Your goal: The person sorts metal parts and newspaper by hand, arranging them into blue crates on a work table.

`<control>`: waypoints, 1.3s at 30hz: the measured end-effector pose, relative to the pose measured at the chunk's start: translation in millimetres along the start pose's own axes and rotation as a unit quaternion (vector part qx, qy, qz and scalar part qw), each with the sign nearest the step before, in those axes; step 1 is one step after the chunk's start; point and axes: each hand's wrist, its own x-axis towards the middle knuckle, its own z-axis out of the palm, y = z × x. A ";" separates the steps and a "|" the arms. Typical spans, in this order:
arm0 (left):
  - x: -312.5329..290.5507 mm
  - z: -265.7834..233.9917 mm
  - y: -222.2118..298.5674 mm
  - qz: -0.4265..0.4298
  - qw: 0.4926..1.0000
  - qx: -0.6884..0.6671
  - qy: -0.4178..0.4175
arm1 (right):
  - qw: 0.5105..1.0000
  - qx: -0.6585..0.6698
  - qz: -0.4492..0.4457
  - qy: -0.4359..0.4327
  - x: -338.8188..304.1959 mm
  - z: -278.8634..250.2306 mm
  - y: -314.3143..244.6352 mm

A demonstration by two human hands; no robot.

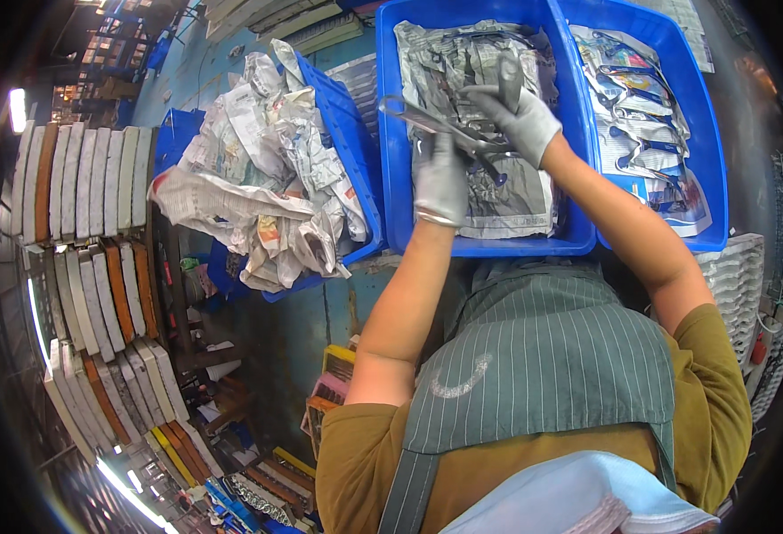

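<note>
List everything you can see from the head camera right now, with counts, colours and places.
metal tool: one, grey, plier-like, held in both hands over the middle bin
middle bin: one, blue, lined with crumpled newspaper
right bin: one, blue, holding blue-handled tools on paper; count unclear
left bin: one, blue, tilted, heaped with crumpled newspaper
stacked flat packs: many, white, grey and orange, far left in rows
apron: one, grey-green striped, on the person
left hand: grey glove, gripping the tool
right hand: grey glove, gripping the tool's upper end
</note>
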 end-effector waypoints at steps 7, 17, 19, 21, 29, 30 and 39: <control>-5.8 -35.2 40.1 -0.031 0.994 -0.096 0.030 | 0.924 -0.309 0.098 -0.204 0.5 -3.6 26.4; -2.5 -19.3 20.4 -0.064 0.770 0.606 -0.188 | 0.732 -0.583 0.057 -0.348 -20.6 -17.1 73.5; -2.0 -10.1 12.4 -0.030 0.685 0.681 -0.257 | 0.801 -0.547 0.035 -0.243 -20.8 -39.5 65.6; -0.5 -1.3 -11.7 0.013 0.617 0.729 -0.295 | 0.867 -0.479 -0.006 -0.138 -20.8 -73.3 58.1; -1.5 48.7 -59.6 0.023 0.543 0.740 -0.395 | 0.907 -0.410 -0.091 0.011 -57.6 -106.5 13.1; 3.3 52.5 -54.4 0.013 0.549 0.742 -0.385 | 0.907 -0.412 -0.086 0.015 -66.1 -111.0 14.6; 52.5 3.9 -58.0 0.009 0.657 0.716 -0.236 | 0.893 -0.439 -0.084 -0.056 -128.3 -81.7 28.7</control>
